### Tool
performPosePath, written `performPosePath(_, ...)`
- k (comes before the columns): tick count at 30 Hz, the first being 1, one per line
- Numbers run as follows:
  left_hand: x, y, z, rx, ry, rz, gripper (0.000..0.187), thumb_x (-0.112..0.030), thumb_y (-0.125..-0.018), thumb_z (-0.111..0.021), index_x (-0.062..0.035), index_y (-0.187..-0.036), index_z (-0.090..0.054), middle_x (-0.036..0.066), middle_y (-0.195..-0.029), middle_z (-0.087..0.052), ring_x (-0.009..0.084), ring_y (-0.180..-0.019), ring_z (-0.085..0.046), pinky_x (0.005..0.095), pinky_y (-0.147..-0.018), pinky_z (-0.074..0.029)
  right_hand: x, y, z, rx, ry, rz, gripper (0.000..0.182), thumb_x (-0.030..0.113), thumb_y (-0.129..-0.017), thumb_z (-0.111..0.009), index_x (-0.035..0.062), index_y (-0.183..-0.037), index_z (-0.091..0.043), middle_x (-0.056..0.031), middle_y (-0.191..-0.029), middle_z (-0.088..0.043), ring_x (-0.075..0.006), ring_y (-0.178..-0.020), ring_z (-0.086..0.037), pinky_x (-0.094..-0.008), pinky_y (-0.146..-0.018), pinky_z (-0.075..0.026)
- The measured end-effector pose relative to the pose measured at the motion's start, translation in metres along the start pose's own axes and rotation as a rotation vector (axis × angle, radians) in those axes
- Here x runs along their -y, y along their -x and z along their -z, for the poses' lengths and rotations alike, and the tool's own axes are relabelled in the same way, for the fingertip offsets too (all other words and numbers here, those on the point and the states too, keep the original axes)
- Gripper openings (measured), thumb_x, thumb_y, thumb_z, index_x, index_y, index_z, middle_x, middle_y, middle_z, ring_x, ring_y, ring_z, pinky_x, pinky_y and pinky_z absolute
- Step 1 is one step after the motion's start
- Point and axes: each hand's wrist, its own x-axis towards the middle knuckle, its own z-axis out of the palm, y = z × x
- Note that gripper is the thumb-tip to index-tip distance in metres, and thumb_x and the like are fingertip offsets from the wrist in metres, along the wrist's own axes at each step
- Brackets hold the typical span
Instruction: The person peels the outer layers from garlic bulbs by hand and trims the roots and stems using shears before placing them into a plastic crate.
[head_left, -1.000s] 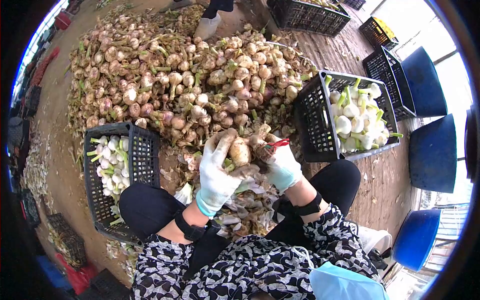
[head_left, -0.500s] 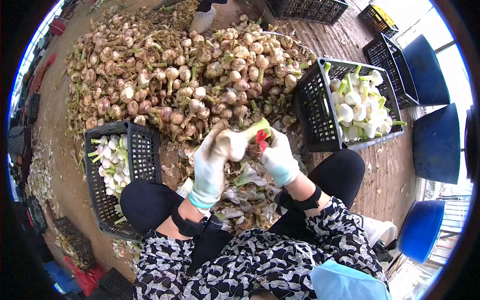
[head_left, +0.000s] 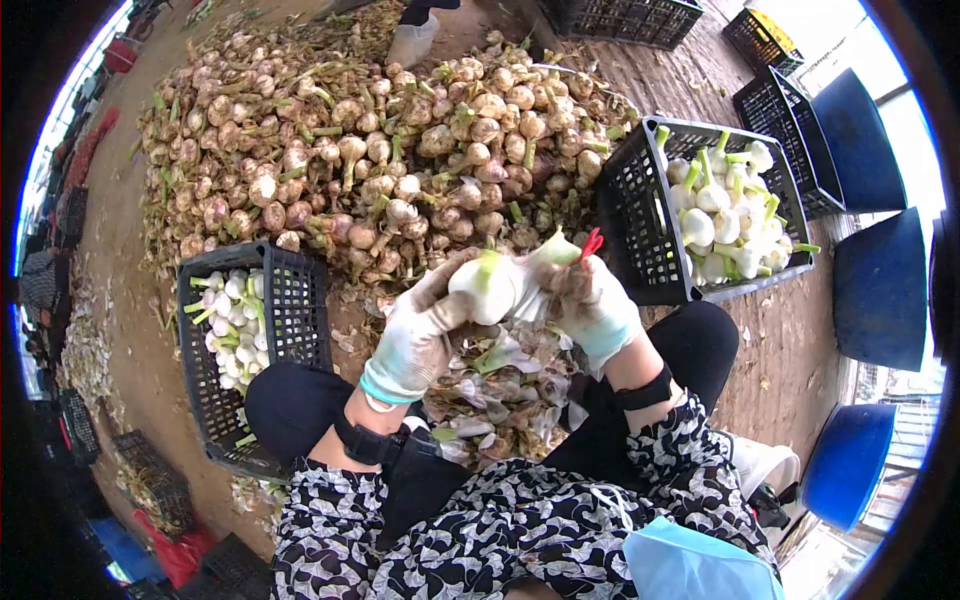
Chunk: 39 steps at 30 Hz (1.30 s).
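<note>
My gloved left hand (head_left: 412, 335) is closed around a garlic bulb (head_left: 484, 290), white and smooth with a green tinge near its top. My right hand (head_left: 602, 318), also in a soiled white glove, grips the outer skin (head_left: 532, 288) of the bulb, which is pulled away from it toward the right. A small red piece (head_left: 592, 243) sticks up at the right fingers; its kind does not show. Beneath both hands lies a heap of peeled skins (head_left: 500, 385) between my knees.
A large pile of dirty garlic (head_left: 330, 160) spreads ahead. One black crate (head_left: 300, 310) with small white garlic stands at left, another crate (head_left: 640, 240) with larger bulbs at right. Blue tubs (head_left: 880, 290) line the right side. Someone's boot (head_left: 412, 42) is at the pile's far edge.
The bulb has turned, its stem end no longer pointing up right. Its dirty outer skin is now drawn off toward my right hand, baring white. The red piece has moved right and up.
</note>
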Motion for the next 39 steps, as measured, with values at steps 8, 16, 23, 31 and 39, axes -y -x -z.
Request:
performPosePath(8,0.011,-0.001,0.003,-0.151,-0.670,-0.202,0.063,-0.006,-0.069,-0.075,0.0028,-0.123,-0.044,0.009,-0.104,-0.060,0.0160,-0.098,-0.058,0.0298,-0.083,-0.050,-0.008,0.004,0.001,-0.039,0.787,0.031,0.016,0.013,-0.082,-0.065,0.0007,-0.091,-0.060,-0.0020,-0.082,-0.061,-0.0111,-0.078,-0.057,-0.0264,-0.071,-0.048)
performPosePath(16,-0.003,0.006,0.006,0.001,0.096,0.184,0.063,-0.005,-0.071,-0.072,0.0037,-0.127,-0.045,0.011,-0.112,-0.058,0.0167,-0.099,-0.058,0.0290,-0.088,-0.047,-0.039,-0.001,0.056,0.141,1.577,0.314,0.020,0.010,-0.077,-0.060,0.0019,-0.095,-0.065,-0.0186,-0.087,-0.066,-0.0333,-0.074,-0.064,-0.0349,-0.065,-0.050)
performPosePath(23,-0.004,0.002,0.015,0.058,-0.569,-0.032,0.069,-0.006,-0.069,-0.072,0.0072,-0.129,-0.041,0.014,-0.119,-0.055,0.0190,-0.107,-0.055,0.0302,-0.094,-0.043,-0.010,-0.013,0.025,0.002,0.967,-0.306,0.031,0.029,-0.084,-0.063,-0.0010,-0.092,-0.058,-0.0106,-0.078,-0.058,-0.0110,-0.072,-0.052,-0.0266,-0.066,-0.044)
performPosePath(31,0.000,0.002,0.013,-0.044,-0.532,0.004,0.055,-0.007,-0.069,-0.071,0.0054,-0.119,-0.051,0.014,-0.116,-0.056,0.0196,-0.105,-0.055,0.0303,-0.092,-0.043,0.002,-0.006,0.020,-0.144,0.848,-0.332,0.030,0.020,-0.085,-0.065,-0.0026,-0.102,-0.058,-0.0034,-0.085,-0.061,-0.0078,-0.075,-0.055,-0.0238,-0.066,-0.047)
performPosePath(39,0.005,0.000,0.011,-0.033,-0.660,-0.081,0.061,-0.003,-0.064,-0.076,0.0079,-0.118,-0.051,0.014,-0.115,-0.056,0.0207,-0.107,-0.054,0.0315,-0.093,-0.044,-0.013,-0.005,0.025,-0.160,1.325,-0.167,0.026,0.017,-0.081,-0.067,-0.0030,-0.096,-0.061,-0.0074,-0.074,-0.062,-0.0104,-0.066,-0.056,-0.0262,-0.059,-0.047)
